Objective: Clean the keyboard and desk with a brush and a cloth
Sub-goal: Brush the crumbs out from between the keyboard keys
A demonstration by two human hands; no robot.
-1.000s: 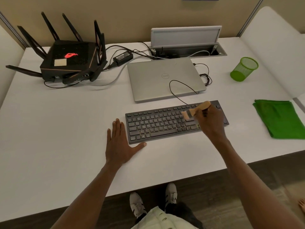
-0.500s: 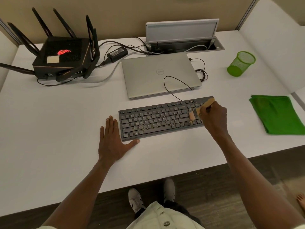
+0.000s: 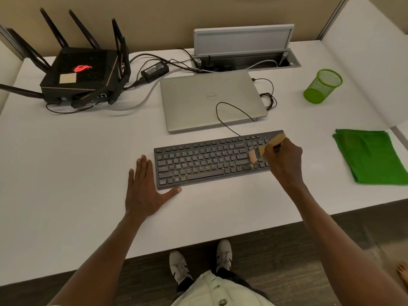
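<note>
Counter point(image 3: 66, 173), white and wide, carries everything. Router point(image 3: 81, 77), black with upright antennas and a red glowing mark, stands at the far left corner, a tan note stuck on its top. Laptop point(image 3: 212, 100), silver and closed, lies at the middle back, just beyond the keyboard, with a thin black cable looping over its lid. Behind it a cable hatch point(image 3: 245, 51) stands with its lid raised, wires running out of it. Cloth point(image 3: 371, 157), green and folded, lies flat near the right edge, well apart from the keyboard. Keyboard point(image 3: 205, 160), black, lies in the middle of the counter, slightly angled, with pale specks among its lower keys. Cup point(image 3: 322, 86), green mesh, stands at the far right behind the cloth. A black power brick point(image 3: 154, 70) sits between router and laptop.

Left hand point(image 3: 145, 191) lies flat on the counter, fingers straight, beside the keyboard's left end, the thumb against its near corner. Right hand point(image 3: 284, 160) grasps the brush point(image 3: 265, 147) by its wooden handle over the keyboard's right end; the bristles touch the keys there.
</note>
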